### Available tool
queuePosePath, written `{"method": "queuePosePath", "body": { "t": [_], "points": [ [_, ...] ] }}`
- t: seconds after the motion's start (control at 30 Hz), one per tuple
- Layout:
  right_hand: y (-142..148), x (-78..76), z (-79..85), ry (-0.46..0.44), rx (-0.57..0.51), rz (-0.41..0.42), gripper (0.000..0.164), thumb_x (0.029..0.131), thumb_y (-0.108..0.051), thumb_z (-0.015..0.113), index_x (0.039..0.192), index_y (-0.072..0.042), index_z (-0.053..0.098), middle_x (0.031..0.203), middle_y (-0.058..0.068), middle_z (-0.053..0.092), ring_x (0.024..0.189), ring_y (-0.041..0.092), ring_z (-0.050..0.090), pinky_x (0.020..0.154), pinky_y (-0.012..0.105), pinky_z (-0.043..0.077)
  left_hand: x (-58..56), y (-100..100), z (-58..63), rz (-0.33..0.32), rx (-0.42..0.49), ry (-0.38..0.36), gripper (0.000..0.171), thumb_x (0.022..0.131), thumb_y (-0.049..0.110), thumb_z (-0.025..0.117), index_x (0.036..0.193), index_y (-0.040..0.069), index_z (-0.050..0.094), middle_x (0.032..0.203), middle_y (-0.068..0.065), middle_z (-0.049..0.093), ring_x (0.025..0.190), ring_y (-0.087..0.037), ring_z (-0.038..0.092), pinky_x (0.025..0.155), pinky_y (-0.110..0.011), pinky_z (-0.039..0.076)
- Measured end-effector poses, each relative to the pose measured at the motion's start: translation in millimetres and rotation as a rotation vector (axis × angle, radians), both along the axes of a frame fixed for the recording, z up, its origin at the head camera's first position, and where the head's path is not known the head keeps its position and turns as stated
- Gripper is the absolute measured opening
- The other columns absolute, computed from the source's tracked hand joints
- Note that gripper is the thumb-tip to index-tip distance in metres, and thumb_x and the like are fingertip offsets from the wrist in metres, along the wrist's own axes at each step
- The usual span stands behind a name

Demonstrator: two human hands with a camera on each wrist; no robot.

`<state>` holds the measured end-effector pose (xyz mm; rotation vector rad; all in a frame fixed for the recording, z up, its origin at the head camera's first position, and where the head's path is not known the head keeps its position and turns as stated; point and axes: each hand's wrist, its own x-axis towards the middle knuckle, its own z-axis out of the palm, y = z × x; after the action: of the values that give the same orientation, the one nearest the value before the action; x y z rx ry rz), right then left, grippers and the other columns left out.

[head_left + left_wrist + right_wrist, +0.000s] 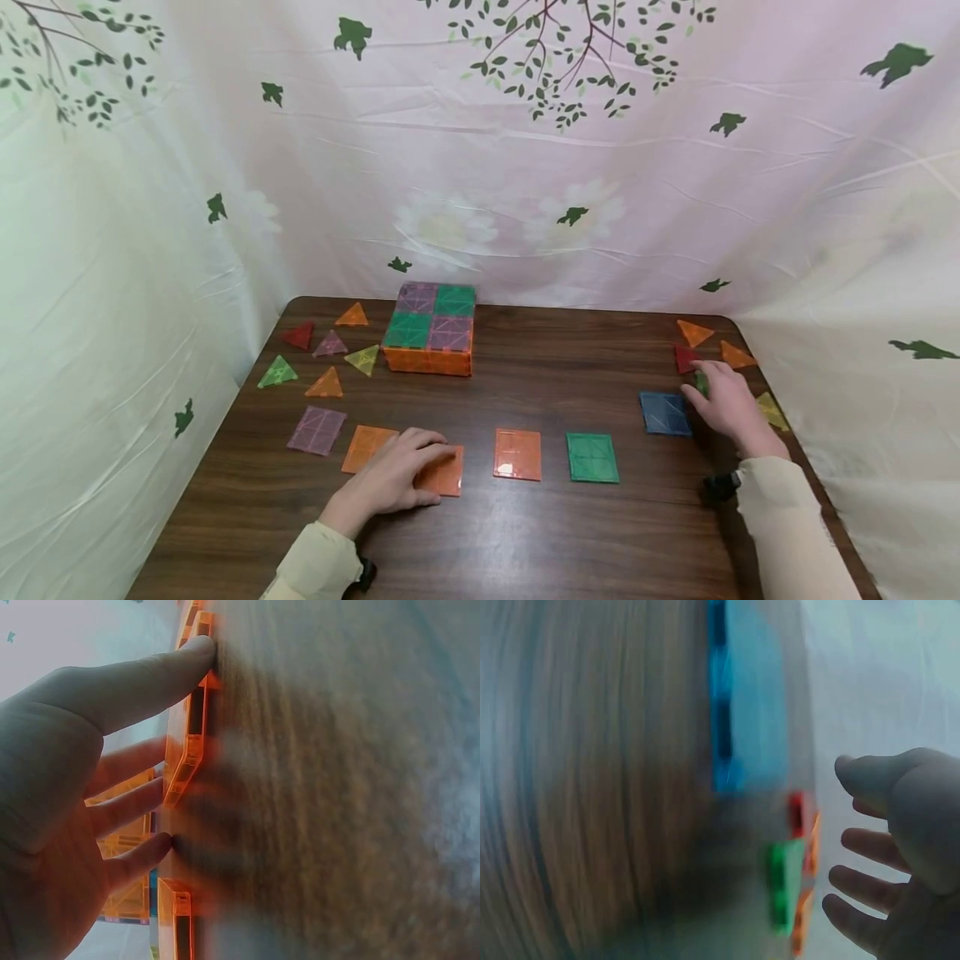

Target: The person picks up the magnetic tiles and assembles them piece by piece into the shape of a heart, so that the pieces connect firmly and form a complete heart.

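Note:
My left hand (393, 473) holds a translucent orange square magnetic tile (444, 477) low on the table, left of centre. In the left wrist view the thumb touches the near edge of this orange tile (196, 724), and the other fingers reach behind it. My right hand (727, 404) is at the far right, over a green triangle tile (701, 383) that it partly hides. In the right wrist view its fingers (866, 844) are spread apart with nothing between them. A blue square tile (665, 414) lies just left of this hand.
A block of tiles (429, 360) with a purple and green top stands at the back. Purple (317, 431), orange (517, 454) and green (592, 457) squares lie along the front. Several triangles, one red (300, 336), lie at the left; orange (695, 332) and yellow (771, 412) ones lie right.

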<state>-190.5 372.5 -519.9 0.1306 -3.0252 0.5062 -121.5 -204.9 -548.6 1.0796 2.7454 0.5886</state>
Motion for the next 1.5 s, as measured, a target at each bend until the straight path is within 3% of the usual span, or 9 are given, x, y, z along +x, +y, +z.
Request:
{"method": "queuePosePath", "body": {
  "t": [0.23, 0.4, 0.5, 0.63, 0.8, 0.97, 1.1, 1.33, 1.5],
  "points": [
    [21.6, -3.6, -13.3, -0.054, 0.066, 0.035, 0.051, 0.101, -0.017, 0.067, 0.137, 0.016, 0.053, 0.135, 0.046, 0.048, 0.119, 0.067, 0.045, 0.102, 0.077, 0.037, -1.6, -1.8, 0.6, 0.008, 0.065, 0.024, 0.059, 0.093, 0.048, 0.079, 0.145, 0.023, 0.064, 0.143, 0.000, 0.058, 0.131, -0.022, 0.055, 0.106, -0.050, 0.049],
    [27.8, -6.0, -17.5, -0.037, 0.106, 0.001, 0.047, 0.100, -0.013, 0.068, 0.136, 0.013, 0.051, 0.133, 0.047, 0.045, 0.118, 0.068, 0.042, 0.101, 0.078, 0.035, -13.0, -14.9, 7.0, 0.047, 0.214, 0.167, 0.043, 0.093, 0.031, 0.082, 0.131, 0.014, 0.071, 0.132, -0.002, 0.065, 0.120, -0.022, 0.063, 0.098, -0.047, 0.055],
    [30.9, -7.6, -17.5, -0.056, 0.127, -0.010, 0.047, 0.100, -0.012, 0.068, 0.136, 0.013, 0.050, 0.129, 0.048, 0.049, 0.115, 0.069, 0.045, 0.099, 0.078, 0.036, -26.0, -32.4, 13.2, 0.169, 0.290, 0.238, 0.037, 0.091, 0.023, 0.085, 0.124, 0.010, 0.074, 0.125, -0.004, 0.069, 0.115, -0.024, 0.067, 0.095, -0.048, 0.057],
    [34.5, -6.1, -15.3, -0.068, 0.129, -0.013, 0.049, 0.098, -0.012, 0.071, 0.135, 0.012, 0.050, 0.123, 0.046, 0.052, 0.109, 0.068, 0.049, 0.093, 0.077, 0.041, -52.5, -60.1, 16.9, 0.409, 0.316, 0.214, 0.033, 0.093, 0.018, 0.081, 0.123, 0.007, 0.073, 0.125, -0.010, 0.069, 0.116, -0.031, 0.066, 0.097, -0.055, 0.054],
    [30.7, -2.0, -12.0, -0.098, 0.094, -0.035, 0.051, 0.097, -0.009, 0.073, 0.139, 0.006, 0.048, 0.123, 0.042, 0.051, 0.109, 0.063, 0.051, 0.089, 0.076, 0.045, -88.2, -86.4, 13.8, 0.581, 0.191, 0.152, 0.043, 0.097, 0.020, 0.076, 0.133, -0.001, 0.067, 0.137, -0.023, 0.062, 0.126, -0.045, 0.057, 0.103, -0.065, 0.046],
    [29.7, 0.5, -10.4, -0.129, 0.115, -0.077, 0.052, 0.097, -0.013, 0.074, 0.139, 0.007, 0.050, 0.125, 0.043, 0.050, 0.108, 0.063, 0.052, 0.088, 0.076, 0.046, -118.3, -92.2, 10.4, 0.606, -0.007, 0.149, 0.052, 0.102, 0.028, 0.069, 0.143, -0.002, 0.059, 0.147, -0.027, 0.055, 0.133, -0.050, 0.052, 0.098, -0.071, 0.047],
    [32.0, -2.4, -7.2, -0.155, 0.131, -0.070, 0.050, 0.094, -0.015, 0.078, 0.131, 0.011, 0.057, 0.117, 0.042, 0.054, 0.100, 0.058, 0.058, 0.085, 0.072, 0.049, -131.4, -92.7, 10.4, 0.600, -0.118, 0.096, 0.054, 0.106, 0.031, 0.063, 0.148, -0.001, 0.055, 0.149, -0.029, 0.053, 0.131, -0.054, 0.051, 0.096, -0.073, 0.046],
    [33.1, -9.2, -3.1, -0.130, 0.151, -0.040, 0.050, 0.090, -0.012, 0.083, 0.125, 0.015, 0.060, 0.113, 0.041, 0.058, 0.105, 0.059, 0.053, 0.092, 0.071, 0.043, -141.4, -93.4, 13.0, 0.611, -0.125, 0.083, 0.053, 0.102, 0.026, 0.069, 0.147, 0.002, 0.057, 0.140, -0.028, 0.060, 0.121, -0.054, 0.058, 0.090, -0.073, 0.048],
    [36.5, -7.3, -1.9, -0.118, 0.159, -0.038, 0.049, 0.087, -0.012, 0.085, 0.121, 0.016, 0.063, 0.112, 0.041, 0.059, 0.107, 0.058, 0.050, 0.092, 0.068, 0.039, -145.3, -91.2, 14.4, 0.607, -0.060, 0.009, 0.065, 0.097, 0.023, 0.076, 0.151, -0.004, 0.050, 0.140, -0.034, 0.049, 0.122, -0.053, 0.052, 0.099, -0.068, 0.046]
  ]
}}
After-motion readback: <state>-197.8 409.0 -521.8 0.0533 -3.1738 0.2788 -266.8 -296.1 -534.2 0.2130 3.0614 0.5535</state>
